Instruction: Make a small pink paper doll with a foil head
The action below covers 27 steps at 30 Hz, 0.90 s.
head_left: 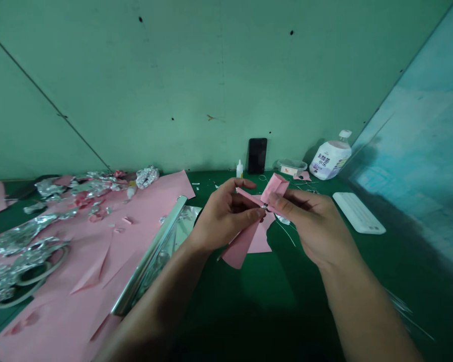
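Over the middle of the green table, both hands hold a bow-like piece of folded pink paper (276, 185). My left hand (222, 213) pinches it near its gathered centre, with thumb and fingertips close together. My right hand (311, 213) grips the folded loop from the other side, its thumb lying on the paper. A small shiny bit, perhaps wire, shows at the centre between the thumbs. One wide tail hangs down below my left fingers. Beneath lies a flat pink paper sheet (262, 236), partly hidden by the hands and the bow. Thin wire (287, 232) lies beside it.
Large pink paper (136, 241) with crumpled foil (26, 234) and a foil roll (151, 251) lies left. A small glue bottle (239, 169), black phone (257, 156), plastic tub (292, 166) and labelled bottle (330, 158) stand along the wall. A white power bank (358, 213) lies right.
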### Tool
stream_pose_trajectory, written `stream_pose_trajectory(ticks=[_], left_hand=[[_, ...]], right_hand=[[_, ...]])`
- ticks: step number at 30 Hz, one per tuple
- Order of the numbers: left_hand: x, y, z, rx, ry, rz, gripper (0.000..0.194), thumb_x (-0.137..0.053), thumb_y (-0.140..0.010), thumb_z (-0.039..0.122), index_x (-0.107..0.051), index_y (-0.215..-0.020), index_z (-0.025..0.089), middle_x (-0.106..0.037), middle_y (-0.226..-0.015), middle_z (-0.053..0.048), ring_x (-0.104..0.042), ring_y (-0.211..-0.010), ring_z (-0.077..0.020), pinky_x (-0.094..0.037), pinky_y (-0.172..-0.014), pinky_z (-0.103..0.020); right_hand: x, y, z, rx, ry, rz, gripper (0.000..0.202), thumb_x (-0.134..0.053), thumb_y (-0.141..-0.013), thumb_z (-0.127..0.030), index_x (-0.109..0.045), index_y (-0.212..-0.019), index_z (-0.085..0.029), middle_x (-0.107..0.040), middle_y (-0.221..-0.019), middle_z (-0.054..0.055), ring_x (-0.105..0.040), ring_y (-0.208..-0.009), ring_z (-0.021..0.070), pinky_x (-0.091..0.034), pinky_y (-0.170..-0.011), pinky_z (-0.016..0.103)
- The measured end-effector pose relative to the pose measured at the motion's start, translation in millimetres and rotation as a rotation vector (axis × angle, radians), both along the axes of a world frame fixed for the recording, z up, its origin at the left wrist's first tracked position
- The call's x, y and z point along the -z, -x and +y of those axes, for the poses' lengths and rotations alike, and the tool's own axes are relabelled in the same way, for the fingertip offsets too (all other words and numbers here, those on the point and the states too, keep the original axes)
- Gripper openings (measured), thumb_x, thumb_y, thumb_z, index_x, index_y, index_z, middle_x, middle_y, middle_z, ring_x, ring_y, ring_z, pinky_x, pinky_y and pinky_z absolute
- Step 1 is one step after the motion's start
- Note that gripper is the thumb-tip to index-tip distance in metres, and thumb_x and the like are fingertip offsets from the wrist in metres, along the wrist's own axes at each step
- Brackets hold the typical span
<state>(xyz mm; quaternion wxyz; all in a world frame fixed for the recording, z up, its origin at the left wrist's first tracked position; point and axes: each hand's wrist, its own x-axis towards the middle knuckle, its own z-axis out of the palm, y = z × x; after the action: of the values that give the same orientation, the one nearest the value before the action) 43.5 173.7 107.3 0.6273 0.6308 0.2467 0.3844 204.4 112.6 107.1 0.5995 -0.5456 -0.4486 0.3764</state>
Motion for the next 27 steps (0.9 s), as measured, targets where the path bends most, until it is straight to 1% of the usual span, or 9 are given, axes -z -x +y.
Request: stream_pose_trajectory(ticks=[4, 8, 11, 13, 17, 19, 22, 24, 27], left_hand=[[2.2, 1, 1, 0.026, 0.010, -0.003, 0.040, -0.076, -0.077, 0.016, -0.051, -0.107, 0.017, -0.074, -0.078, -0.005, -0.072, -0.073, -0.0170, -0.054, -0.067, -0.026], [4.1, 0, 1, 0.040, 0.030, 0.006, 0.040, -0.076, -0.077, 0.017, -0.051, -0.108, 0.017, -0.074, -0.079, -0.005, -0.072, -0.075, -0.0173, -0.055, -0.070, -0.028], [5.2, -2, 0, 0.051, 0.030, 0.011, 0.039, -0.076, -0.077, 0.019, -0.052, -0.108, 0.017, -0.073, -0.081, -0.005, -0.071, -0.077, -0.0174, -0.056, -0.073, -0.029], [6.2, -2, 0, 0.052, 0.006, 0.010, 0.039, -0.077, -0.077, 0.021, -0.053, -0.107, 0.017, -0.072, -0.082, -0.004, -0.071, -0.079, -0.0177, -0.056, -0.073, -0.030], [6.6, 0, 3, 0.011, -0.174, 0.058, 0.038, -0.078, -0.078, 0.026, -0.056, -0.108, 0.017, -0.072, -0.085, -0.005, -0.071, -0.080, -0.0178, -0.057, -0.076, -0.030], [5.0, 3, 4, -0.001, -0.276, 0.089, 0.037, -0.076, -0.080, 0.025, -0.058, -0.111, 0.017, -0.072, -0.090, -0.006, -0.071, -0.084, -0.0178, -0.057, -0.079, -0.030], [1.7, 6, 5, 0.040, -0.402, 0.101, 0.038, -0.076, -0.080, 0.025, -0.062, -0.114, 0.016, -0.073, -0.102, -0.009, -0.070, -0.095, -0.0199, -0.056, -0.084, -0.031], [0.1, 7, 4, 0.018, -0.478, 0.109, 0.032, -0.077, -0.079, 0.028, -0.068, -0.107, 0.016, -0.074, -0.103, -0.009, -0.069, -0.096, -0.0205, -0.056, -0.083, -0.031], [-0.4, 4, 2, -0.083, -0.523, 0.132, 0.019, -0.076, -0.081, 0.032, -0.073, -0.093, 0.017, -0.076, -0.093, -0.007, -0.070, -0.087, -0.0185, -0.056, -0.076, -0.028]], right_hand=[[-1.9, -3, -1, -0.023, 0.029, -0.019, 0.027, -0.080, -0.073, -0.044, -0.080, -0.086, -0.020, -0.072, -0.080, 0.006, -0.064, -0.075, 0.0197, -0.050, -0.060, 0.031], [-4.0, -8, -1, -0.047, 0.057, -0.066, 0.031, -0.080, -0.073, -0.045, -0.080, -0.090, -0.019, -0.074, -0.082, 0.007, -0.066, -0.078, 0.0219, -0.053, -0.065, 0.034], [-4.7, -10, -2, -0.004, 0.010, -0.074, 0.030, -0.082, -0.069, -0.045, -0.079, -0.087, -0.020, -0.074, -0.084, 0.007, -0.068, -0.082, 0.0227, -0.054, -0.068, 0.034], [-4.8, -9, -3, 0.013, -0.031, -0.065, 0.028, -0.083, -0.068, -0.044, -0.079, -0.083, -0.021, -0.074, -0.082, 0.007, -0.068, -0.080, 0.0217, -0.054, -0.066, 0.032], [-7.4, -7, -6, 0.005, -0.051, -0.122, 0.026, -0.080, -0.071, -0.047, -0.079, -0.082, -0.023, -0.074, -0.076, 0.005, -0.067, -0.071, 0.0206, -0.054, -0.061, 0.033], [-10.2, -6, -8, -0.004, -0.093, -0.178, 0.024, -0.078, -0.074, -0.048, -0.079, -0.084, -0.026, -0.075, -0.080, 0.004, -0.067, -0.074, 0.0208, -0.055, -0.062, 0.033], [-14.5, -5, -12, -0.017, -0.168, -0.287, 0.017, -0.076, -0.077, -0.045, -0.080, -0.085, -0.031, -0.074, -0.086, 0.002, -0.067, -0.075, 0.0184, -0.054, -0.060, 0.029], [-16.3, -5, -15, -0.030, -0.200, -0.348, 0.014, -0.074, -0.080, -0.043, -0.080, -0.086, -0.032, -0.074, -0.089, 0.002, -0.067, -0.075, 0.0170, -0.053, -0.057, 0.027], [-17.6, -5, -18, -0.039, -0.225, -0.412, 0.012, -0.073, -0.083, -0.040, -0.079, -0.090, -0.033, -0.074, -0.093, 0.002, -0.068, -0.080, 0.0181, -0.054, -0.059, 0.028]])
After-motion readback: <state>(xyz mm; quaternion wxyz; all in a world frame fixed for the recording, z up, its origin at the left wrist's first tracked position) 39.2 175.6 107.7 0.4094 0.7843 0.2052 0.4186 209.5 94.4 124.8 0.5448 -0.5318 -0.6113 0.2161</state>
